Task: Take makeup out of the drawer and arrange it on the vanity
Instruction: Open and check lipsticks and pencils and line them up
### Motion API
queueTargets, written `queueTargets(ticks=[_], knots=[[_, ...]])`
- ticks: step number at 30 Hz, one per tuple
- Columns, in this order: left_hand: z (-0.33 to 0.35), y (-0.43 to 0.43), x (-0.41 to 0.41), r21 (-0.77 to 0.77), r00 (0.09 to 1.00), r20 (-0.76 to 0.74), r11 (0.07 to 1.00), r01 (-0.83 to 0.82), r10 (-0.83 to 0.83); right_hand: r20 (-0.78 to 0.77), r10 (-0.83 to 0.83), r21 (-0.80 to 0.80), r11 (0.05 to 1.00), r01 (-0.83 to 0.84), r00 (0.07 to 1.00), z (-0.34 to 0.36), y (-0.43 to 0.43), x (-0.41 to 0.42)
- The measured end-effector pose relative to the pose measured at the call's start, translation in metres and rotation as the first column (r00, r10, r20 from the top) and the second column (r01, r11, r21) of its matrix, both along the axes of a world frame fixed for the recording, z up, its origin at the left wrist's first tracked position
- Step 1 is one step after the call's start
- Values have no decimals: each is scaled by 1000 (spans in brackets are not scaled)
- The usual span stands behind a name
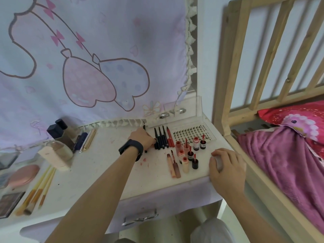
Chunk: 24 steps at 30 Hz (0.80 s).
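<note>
On the counter [91,155], pencils [162,139] lie just left of the lash tray [191,133], and small bottles [196,146] stand in front of it. A clear box [189,107] stands behind the tray, brushes [42,186] lie far to its left, and the bed [280,163] is to its right.

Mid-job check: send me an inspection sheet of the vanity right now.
Surface: white vanity top, red smudges near the left wrist.
Job's things: black pencils and a red pencil in a row; lash tray beside them; lip tint bottles clustered in front; two lip gloss tubes lying flat.
Clutter: brushes, dark-capped bottles, pink compact at left.
Hands: left hand grips a black pencil; right hand rests on the front corner.
Cables: nothing seen.
Surroundings: cartoon cloth behind; wooden bed frame at right.
</note>
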<state>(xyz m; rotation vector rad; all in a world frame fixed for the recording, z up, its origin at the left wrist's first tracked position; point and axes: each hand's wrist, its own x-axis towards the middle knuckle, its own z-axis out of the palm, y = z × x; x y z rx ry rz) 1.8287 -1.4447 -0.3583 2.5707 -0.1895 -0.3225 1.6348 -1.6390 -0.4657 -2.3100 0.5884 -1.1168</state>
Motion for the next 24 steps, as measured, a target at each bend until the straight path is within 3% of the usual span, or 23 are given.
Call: queueTargets(ticks=[13,17,20,24], knots=[[11,20,-15,-88,998,7,994,61,-60,-31,31,4,1000,-31,999,3,0,-4],[15,47,-29,-136,995,83,989,60,-49,-106,100,123,989,-87,989,11,-5,-11],[11,78,-43,-226,987,159,973,41,-4,-28,111,213,972,-102,993,30,6,-24],[-8,126,-61,-211,971,234,978,7,43,157,253,92,959,-269,955,58,63,-35]])
